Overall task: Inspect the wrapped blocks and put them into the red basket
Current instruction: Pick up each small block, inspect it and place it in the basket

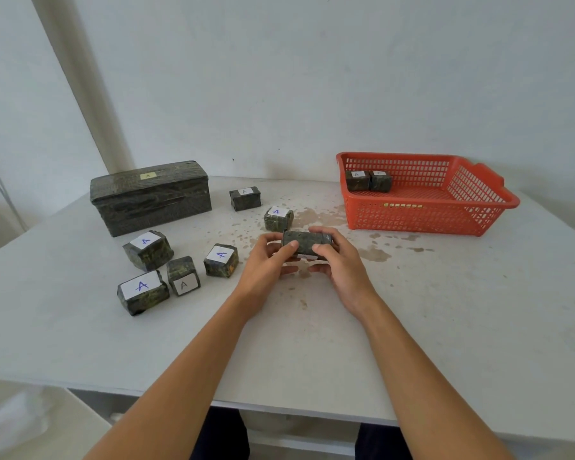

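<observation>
Both hands hold one dark wrapped block (306, 242) just above the table centre; my left hand (267, 260) grips its left end and my right hand (337, 260) its right end. Its white label faces down toward me. The red basket (429, 210) stands at the back right with two wrapped blocks (367, 180) in its far left corner. Several more blocks labelled "A" lie on the table: one (244, 197) at the back, one (278, 219) just beyond my hands, and a cluster at the left (148, 250), (221, 260), (183, 275), (142, 292).
A long dark wrapped box (151, 197) stands at the back left. The white table (445, 310) has brown stains around its middle. A wall runs right behind the table.
</observation>
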